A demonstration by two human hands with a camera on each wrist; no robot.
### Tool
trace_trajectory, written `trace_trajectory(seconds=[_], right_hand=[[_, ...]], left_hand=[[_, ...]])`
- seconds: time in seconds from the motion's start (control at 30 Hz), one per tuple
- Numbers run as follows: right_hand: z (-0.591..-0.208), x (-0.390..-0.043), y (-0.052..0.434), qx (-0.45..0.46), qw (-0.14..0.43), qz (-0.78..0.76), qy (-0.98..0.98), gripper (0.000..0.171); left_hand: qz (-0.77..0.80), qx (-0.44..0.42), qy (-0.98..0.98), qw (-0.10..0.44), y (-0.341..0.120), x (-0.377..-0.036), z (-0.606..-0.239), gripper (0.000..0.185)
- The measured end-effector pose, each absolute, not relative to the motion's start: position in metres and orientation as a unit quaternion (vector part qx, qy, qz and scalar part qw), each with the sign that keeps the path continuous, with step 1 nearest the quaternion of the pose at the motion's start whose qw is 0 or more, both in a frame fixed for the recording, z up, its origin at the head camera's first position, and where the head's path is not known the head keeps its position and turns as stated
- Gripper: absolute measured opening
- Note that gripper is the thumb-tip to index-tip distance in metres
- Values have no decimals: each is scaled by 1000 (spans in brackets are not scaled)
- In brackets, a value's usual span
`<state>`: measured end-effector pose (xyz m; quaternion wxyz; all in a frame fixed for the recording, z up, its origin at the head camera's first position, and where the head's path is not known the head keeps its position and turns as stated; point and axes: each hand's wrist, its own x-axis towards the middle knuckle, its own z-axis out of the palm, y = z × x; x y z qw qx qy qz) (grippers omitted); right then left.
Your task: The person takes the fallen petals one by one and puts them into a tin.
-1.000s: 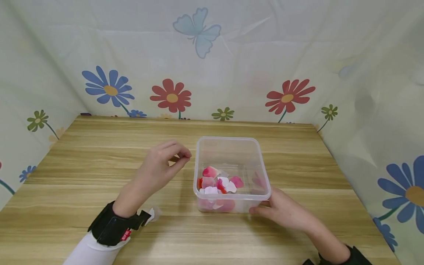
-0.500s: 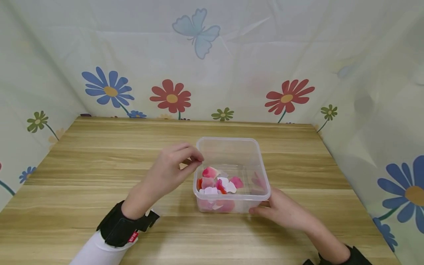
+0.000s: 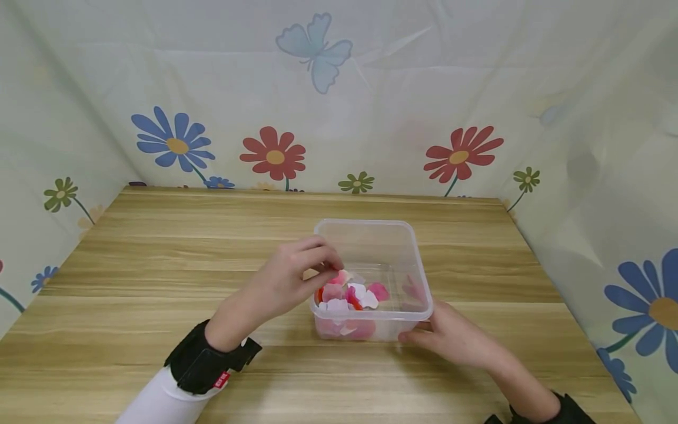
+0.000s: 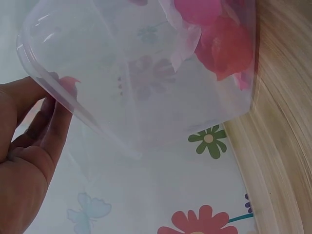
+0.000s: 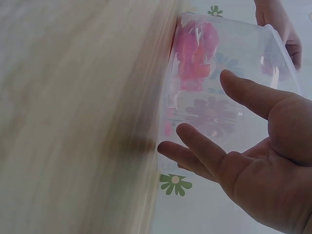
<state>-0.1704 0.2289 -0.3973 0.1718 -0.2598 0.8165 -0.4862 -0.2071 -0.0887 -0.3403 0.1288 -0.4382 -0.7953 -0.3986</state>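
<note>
A clear plastic box [image 3: 371, 315] stands on the table, with several pink, white and red flower petals [image 3: 333, 292] heaped toward its left side. My left hand [image 3: 288, 277] reaches over the left rim, fingertips inside the box just above the heap. Between thumb and fingers it pinches a pink petal [image 4: 69, 83], seen through the box wall in the left wrist view. At the near right corner of the box is my right hand [image 3: 455, 341]. Its thumb [image 5: 246, 95] and fingers [image 5: 202, 148] are spread and nearly straight against the box wall.
The wood-grain table [image 3: 185, 259] is bordered by white sheeting [image 3: 392, 106] printed with flowers and a butterfly. A small white scrap [image 3: 244, 341] peeks out beside the black strap [image 3: 203, 359] on the left wrist, mostly hidden.
My left hand has moved right, from beside the box to over its rim, fingertips now above the petals. The box and right hand have stayed put.
</note>
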Motion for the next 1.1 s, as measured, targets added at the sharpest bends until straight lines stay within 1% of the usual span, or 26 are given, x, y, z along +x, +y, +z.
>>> trace_trajectory(seconds=[0.23, 0.47, 0.9, 1.1], right_hand=[[-396, -170, 229, -256, 179, -492, 812, 91], [-394, -171, 228, -255, 180, -490, 814, 92], [-392, -172, 230, -255, 181, -489, 815, 92], [-391, -172, 230, -256, 184, -489, 813, 91]], left_hand=[[-391, -452, -792, 128, -88, -209, -341, 24], [-393, -447, -793, 134, -92, -208, -339, 25], [-388, -384, -824, 153, -116, -207, -341, 26], [-372, -367, -838, 155, -128, -207, -346, 21]])
